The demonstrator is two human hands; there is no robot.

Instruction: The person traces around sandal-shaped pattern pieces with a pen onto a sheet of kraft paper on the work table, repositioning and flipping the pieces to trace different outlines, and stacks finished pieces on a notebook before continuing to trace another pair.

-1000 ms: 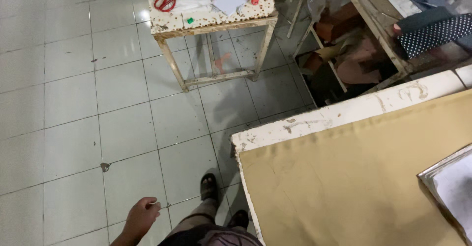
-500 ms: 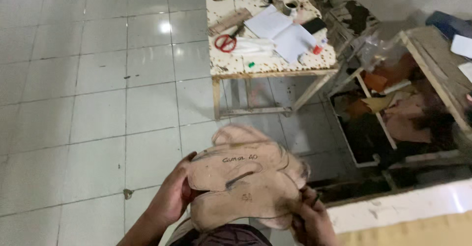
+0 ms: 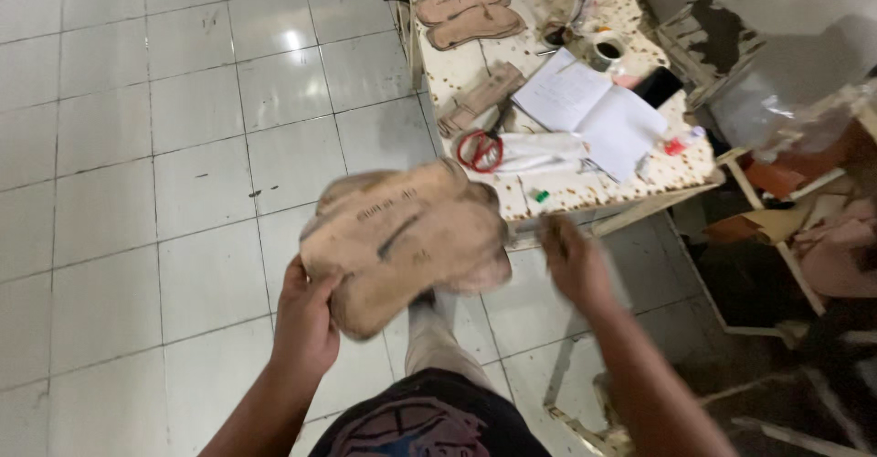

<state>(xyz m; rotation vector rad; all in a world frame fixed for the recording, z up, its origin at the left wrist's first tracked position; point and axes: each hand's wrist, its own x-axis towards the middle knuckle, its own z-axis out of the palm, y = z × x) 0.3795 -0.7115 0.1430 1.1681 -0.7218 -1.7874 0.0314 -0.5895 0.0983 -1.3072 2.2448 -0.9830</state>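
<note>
My left hand (image 3: pixel 304 322) grips the lower left edge of a stack of brown sole-shaped cardboard patterns (image 3: pixel 402 238), held up in front of me above the tiled floor. My right hand (image 3: pixel 571 260) is off the stack, blurred, fingers apart, just to the right of it and near the front edge of a worn white table (image 3: pixel 639 178). On that table lie red-handled scissors (image 3: pixel 480 149), an open notebook (image 3: pixel 589 110), more brown sole patterns (image 3: pixel 468 14) and a strip of brown pieces (image 3: pixel 480 99).
A small cup (image 3: pixel 606 51), a black phone (image 3: pixel 660 86) and a small green item (image 3: pixel 541 196) sit on the table. Wooden frames, clutter and pink cloth (image 3: pixel 840 256) fill the right side. Grey floor tiles (image 3: pixel 137 192) spread to the left. My leg (image 3: pixel 434 347) shows below.
I have moved toward the white table. Both hands held the pattern stack half a second ago; now my right hand has let go and moved right, and the left holds it alone.
</note>
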